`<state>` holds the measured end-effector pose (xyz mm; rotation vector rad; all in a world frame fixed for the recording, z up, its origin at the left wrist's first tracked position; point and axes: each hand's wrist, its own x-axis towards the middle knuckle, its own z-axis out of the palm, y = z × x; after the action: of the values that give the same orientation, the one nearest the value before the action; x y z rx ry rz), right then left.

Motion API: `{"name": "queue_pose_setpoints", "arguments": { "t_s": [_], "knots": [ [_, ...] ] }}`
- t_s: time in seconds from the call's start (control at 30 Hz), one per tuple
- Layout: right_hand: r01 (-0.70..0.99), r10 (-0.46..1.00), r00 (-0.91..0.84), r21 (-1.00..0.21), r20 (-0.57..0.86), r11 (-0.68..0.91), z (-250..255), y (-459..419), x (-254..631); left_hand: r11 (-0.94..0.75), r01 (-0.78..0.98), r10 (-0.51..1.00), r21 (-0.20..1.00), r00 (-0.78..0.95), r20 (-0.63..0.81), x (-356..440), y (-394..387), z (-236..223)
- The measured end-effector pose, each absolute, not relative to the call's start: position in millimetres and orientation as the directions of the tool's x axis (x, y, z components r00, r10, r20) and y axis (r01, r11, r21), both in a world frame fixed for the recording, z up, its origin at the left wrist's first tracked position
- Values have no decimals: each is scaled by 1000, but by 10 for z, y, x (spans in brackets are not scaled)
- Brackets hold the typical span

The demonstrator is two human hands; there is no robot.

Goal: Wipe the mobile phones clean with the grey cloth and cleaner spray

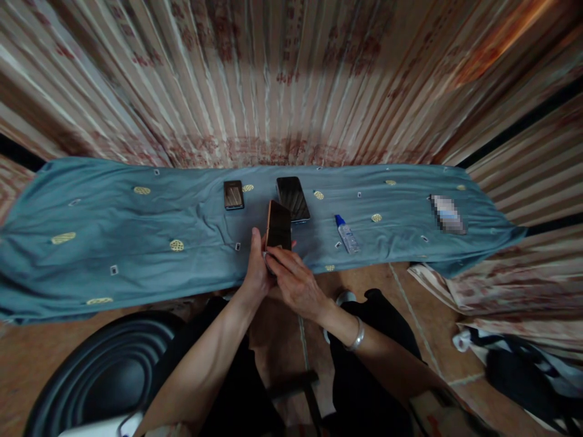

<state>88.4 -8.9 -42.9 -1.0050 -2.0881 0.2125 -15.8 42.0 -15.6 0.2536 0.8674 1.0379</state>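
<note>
My left hand [256,270] grips the lower end of a dark smartphone [279,226], holding it upright over the front edge of the blue cloth [113,224]. My right hand [296,280] is closed against the phone's bottom edge, fingers pinched on something small and pale that I cannot make out. Two more phones lie flat on the cloth behind: a small one [234,195] to the left and a larger black one [294,197] just beyond the held phone. A small clear bottle with a blue cap [347,235] lies to the right.
The cloth covers a long low table in front of a striped curtain. A flat blurred packet [448,213] rests at the far right. A black round stool [104,370] stands at lower left. Dark bags [523,364] lie on the floor at right.
</note>
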Motion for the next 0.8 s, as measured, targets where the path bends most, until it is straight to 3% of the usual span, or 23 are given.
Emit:
{"name": "queue_pose_setpoints", "arguments": {
  "t_s": [0.37,0.8],
  "knots": [
    [621,704,-444,-375,554,688,-387,-53,942,472,-660,850,584,166,-500,-215,500,-166],
    [661,707,-365,-365,606,655,-516,30,1138,391,-730,891,561,146,-431,-229,585,-64]
  ]
}}
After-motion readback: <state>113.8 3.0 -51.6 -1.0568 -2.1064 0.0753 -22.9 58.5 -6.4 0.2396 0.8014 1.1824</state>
